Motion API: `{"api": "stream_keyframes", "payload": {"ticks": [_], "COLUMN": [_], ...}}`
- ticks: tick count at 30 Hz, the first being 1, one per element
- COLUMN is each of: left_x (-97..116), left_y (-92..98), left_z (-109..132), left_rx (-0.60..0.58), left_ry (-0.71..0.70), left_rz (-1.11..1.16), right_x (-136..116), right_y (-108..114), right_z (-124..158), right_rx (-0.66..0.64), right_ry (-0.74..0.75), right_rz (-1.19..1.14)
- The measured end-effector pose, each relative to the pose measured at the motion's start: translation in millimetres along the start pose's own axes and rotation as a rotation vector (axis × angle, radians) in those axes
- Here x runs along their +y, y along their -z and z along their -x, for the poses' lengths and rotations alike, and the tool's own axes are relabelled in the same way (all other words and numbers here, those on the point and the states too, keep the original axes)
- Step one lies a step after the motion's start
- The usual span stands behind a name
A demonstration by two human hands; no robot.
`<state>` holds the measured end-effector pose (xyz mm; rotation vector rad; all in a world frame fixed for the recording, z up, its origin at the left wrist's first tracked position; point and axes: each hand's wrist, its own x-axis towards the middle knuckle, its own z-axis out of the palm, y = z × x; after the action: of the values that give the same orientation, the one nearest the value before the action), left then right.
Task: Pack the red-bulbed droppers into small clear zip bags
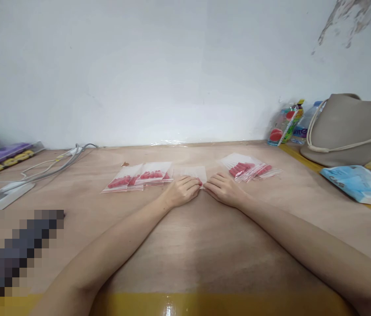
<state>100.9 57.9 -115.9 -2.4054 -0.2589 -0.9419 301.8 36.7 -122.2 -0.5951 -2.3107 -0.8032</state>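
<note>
A small clear plastic bag (194, 171) lies flat on the wooden table (179, 245), with something red at its near edge. My left hand (183, 191) is closed on that edge, fingers pressed together. My right hand (223, 188) is closed beside it, its fingertips at the bag's near right corner; what they pinch is hidden. To the left lie overlapping clear bags (152, 173) with red pieces inside. More such bags (243, 167) are fanned out beyond my right hand.
At the right are a grey bag (353, 127), drink bottles (286, 125) and a blue-white packet (359, 184). Cables (63, 164), a power strip (8, 195) and a purple package (8, 153) lie at the left. A white wall (172, 70) stands behind.
</note>
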Motion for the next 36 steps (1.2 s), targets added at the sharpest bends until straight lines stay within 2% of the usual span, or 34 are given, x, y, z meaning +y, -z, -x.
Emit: {"api": "stream_keyframes", "payload": {"ticks": [17, 23, 27, 32, 36], "left_x": [0, -10, -21, -32, -19], "left_y": [0.3, 18.8, 38.1, 62.5, 57.4], "left_z": [-2, 16, 37, 65, 56], "left_rx": [-0.03, -0.088, -0.099, -0.102, -0.097], "left_ry": [-0.079, -0.057, -0.055, 0.059, 0.027], "left_rz": [-0.034, -0.086, -0.133, -0.157, -0.083], "right_x": [1, 4, 13, 34, 33], "right_y": [2, 2, 3, 8, 5], "right_z": [-1, 5, 15, 35, 32], "right_rx": [-0.021, -0.057, -0.071, -0.052, -0.089], "right_ry": [0.051, 0.001, -0.034, -0.189, -0.205], "right_rz": [-0.024, -0.052, -0.072, -0.059, -0.132]}}
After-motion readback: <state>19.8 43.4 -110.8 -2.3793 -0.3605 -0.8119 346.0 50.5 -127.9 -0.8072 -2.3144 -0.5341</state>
